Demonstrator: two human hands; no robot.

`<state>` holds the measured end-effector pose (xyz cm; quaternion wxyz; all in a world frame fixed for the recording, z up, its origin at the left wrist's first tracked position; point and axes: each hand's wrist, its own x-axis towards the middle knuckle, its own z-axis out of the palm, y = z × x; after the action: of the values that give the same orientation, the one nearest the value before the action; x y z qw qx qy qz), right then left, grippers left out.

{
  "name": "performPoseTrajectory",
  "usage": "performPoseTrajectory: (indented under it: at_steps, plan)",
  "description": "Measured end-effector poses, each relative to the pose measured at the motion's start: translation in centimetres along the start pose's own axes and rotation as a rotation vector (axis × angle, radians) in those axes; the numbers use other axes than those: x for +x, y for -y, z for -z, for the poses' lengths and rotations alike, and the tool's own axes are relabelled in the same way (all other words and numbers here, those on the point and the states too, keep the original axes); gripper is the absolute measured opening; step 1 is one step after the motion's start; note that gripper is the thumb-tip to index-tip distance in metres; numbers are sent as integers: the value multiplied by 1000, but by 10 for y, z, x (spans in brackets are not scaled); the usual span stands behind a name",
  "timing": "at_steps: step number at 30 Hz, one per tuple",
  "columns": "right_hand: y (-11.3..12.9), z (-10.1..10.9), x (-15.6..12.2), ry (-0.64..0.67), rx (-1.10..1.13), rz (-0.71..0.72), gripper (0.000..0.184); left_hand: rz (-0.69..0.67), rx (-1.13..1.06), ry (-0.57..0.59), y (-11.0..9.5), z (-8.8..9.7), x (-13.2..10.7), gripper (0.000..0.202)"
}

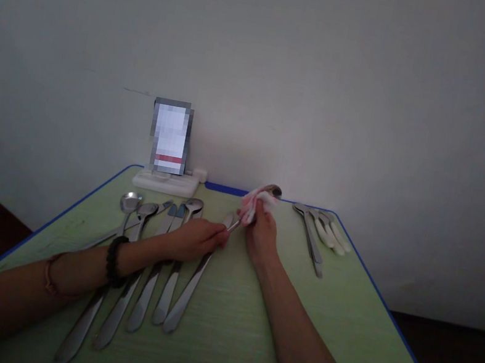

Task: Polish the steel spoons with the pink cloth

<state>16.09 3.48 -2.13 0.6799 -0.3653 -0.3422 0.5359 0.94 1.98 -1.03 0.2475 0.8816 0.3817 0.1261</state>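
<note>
The left hand (197,241) and right hand (263,238) are presenting bare, as are both forearms. The left wrist is bearing a black bracelet (113,259) of rounded beads. Farther up, a thin reddish-brown cord (48,274) is encircling the same forearm, dim lighting obscuring finer detail.

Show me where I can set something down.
Free: near middle of the green table, between the long utensils and right forearm; also right of that forearm, nearer than the white-handled cutlery. Crowded: the left, with utensils beneath the left forearm.

Dim grey wall (334,85) behind green, blue-edged table (235,330)
</note>
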Motion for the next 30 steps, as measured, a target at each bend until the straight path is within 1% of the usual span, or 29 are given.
performPoseTrajectory:
  at_steps: [2,5,8,10,11,13,15,18,20,22,24,27,30]
  plan:
    - [-3,-8,-8,57,-194,19,34,32,-38,-13,2,-2,1,33]
    - [-8,-15,-16,54,-255,33,36,46,-76,-38,3,-2,3,32]
    - [-11,-14,-13,-44,-160,17,36,30,-119,-55,1,0,3,35]
    - [-10,-9,-6,-116,3,21,33,4,-118,-48,-1,1,2,38]
    - [-8,-7,-2,-135,106,23,30,-13,-100,-36,-2,2,2,38]
    - [-4,-3,4,-129,271,22,25,-36,-59,-16,-3,3,0,38]
    - [0,0,8,-148,337,-5,18,-36,-48,-7,-3,3,-1,37]
    - [3,3,9,-138,366,-22,13,-48,-102,-8,-3,5,-2,38]
    - [4,4,9,-132,384,-26,12,-101,-123,4,-4,6,-4,36]
    - [6,4,9,-138,389,-41,11,-167,-95,27,-5,8,-6,32]
    - [8,4,8,-126,376,-60,11,-206,-19,44,-6,9,-7,29]
    - [10,1,5,-63,320,-64,18,-195,35,32,-8,8,-8,30]
    - [7,-2,1,-12,189,-62,25,-175,-33,5,-7,6,-7,31]
